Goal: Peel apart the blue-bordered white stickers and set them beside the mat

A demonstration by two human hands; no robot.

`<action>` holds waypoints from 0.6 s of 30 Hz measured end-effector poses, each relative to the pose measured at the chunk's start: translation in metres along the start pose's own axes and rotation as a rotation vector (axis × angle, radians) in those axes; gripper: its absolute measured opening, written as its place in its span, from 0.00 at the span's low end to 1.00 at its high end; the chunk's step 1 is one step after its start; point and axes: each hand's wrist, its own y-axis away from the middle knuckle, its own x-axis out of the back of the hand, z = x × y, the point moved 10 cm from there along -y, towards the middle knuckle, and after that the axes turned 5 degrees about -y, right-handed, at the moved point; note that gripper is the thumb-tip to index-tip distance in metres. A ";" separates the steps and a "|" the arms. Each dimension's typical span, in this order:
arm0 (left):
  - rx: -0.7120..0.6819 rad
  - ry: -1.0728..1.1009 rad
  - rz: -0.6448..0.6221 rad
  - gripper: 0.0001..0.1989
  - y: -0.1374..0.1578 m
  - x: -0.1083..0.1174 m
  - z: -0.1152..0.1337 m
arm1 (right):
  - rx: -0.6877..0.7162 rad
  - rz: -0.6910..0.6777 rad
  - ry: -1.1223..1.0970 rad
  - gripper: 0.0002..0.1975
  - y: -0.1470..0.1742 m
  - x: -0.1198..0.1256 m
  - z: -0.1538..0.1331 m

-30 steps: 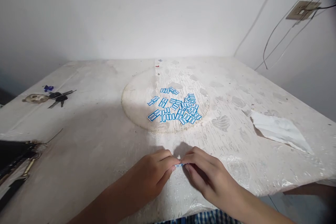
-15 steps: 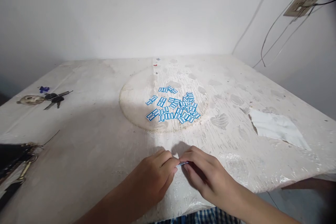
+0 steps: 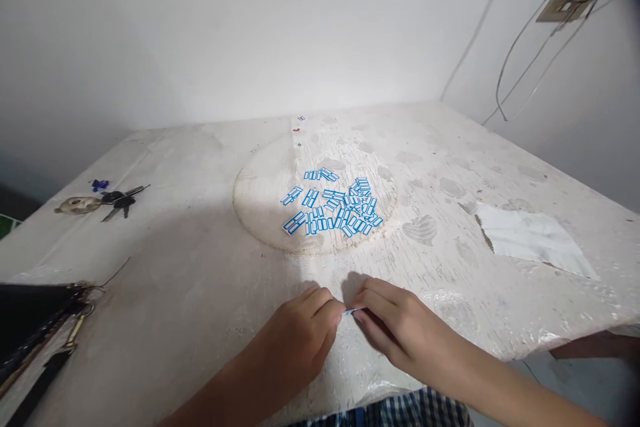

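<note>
Between my hands, close to the table's front edge, is a small, thin blue-and-white piece. The fingertips of my left hand pinch its left end. Its right end is between the thumb and fingers of my right hand. Most of the piece is covered by fingers, so its full shape is hidden. Farther back on the table lies a loose pile of small white pieces with blue outlines. Several of them overlap at the right of the pile, while others lie spread out to the left.
Keys with a fob lie at the left, beside a small purple scrap. Nearer is a black pouch with a strap clip. A torn white paper lies at the right. Plastic sheeting covers the table. Cables hang by a wall socket.
The view has shifted slightly, so the keys and pouch appear farther right. My hands have moved a little apart, and more of the piece shows between them. The pile looks unchanged.
</note>
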 end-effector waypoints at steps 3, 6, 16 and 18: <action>0.047 0.005 -0.019 0.11 -0.003 0.002 -0.002 | 0.006 -0.022 0.103 0.07 -0.003 0.002 -0.004; 0.077 -0.020 -0.022 0.08 -0.010 0.008 0.000 | 0.145 -0.058 0.300 0.08 -0.008 0.002 -0.021; 0.468 0.644 0.043 0.14 -0.026 0.015 -0.049 | 0.032 0.060 0.441 0.12 -0.070 0.058 -0.012; 0.624 1.071 0.037 0.13 -0.025 -0.002 -0.066 | -0.119 0.159 0.455 0.13 -0.079 0.088 0.024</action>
